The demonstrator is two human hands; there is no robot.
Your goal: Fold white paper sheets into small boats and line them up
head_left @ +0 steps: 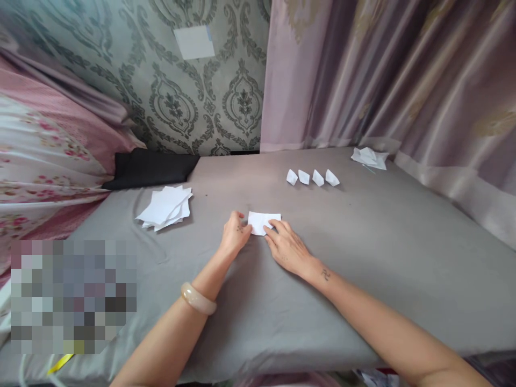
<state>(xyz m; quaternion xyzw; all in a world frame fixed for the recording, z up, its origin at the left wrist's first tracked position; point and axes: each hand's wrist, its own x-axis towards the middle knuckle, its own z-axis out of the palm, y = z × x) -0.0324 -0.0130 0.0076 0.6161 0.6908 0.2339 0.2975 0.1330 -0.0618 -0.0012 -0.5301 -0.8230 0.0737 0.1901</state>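
Small white paper (260, 220) under careful fingers

The paper lies on the grey surface (382, 252), between the two hands. The left hand (237, 232) has its thumb at the paper's left edge, with a gap towards the forefinger; whether these fingers pinch the paper, I cannot tell. The right hand (287, 247) is loosely spread, with fingertips resting on the paper's right part. The step in hand seems to be the pressing of a fold. The next move, I judge, calls for edges well aligned and even pressure along the crease. Four folded pieces (317, 178) sit in a row farther away; a stack of sheets (165, 207) lies to the left.
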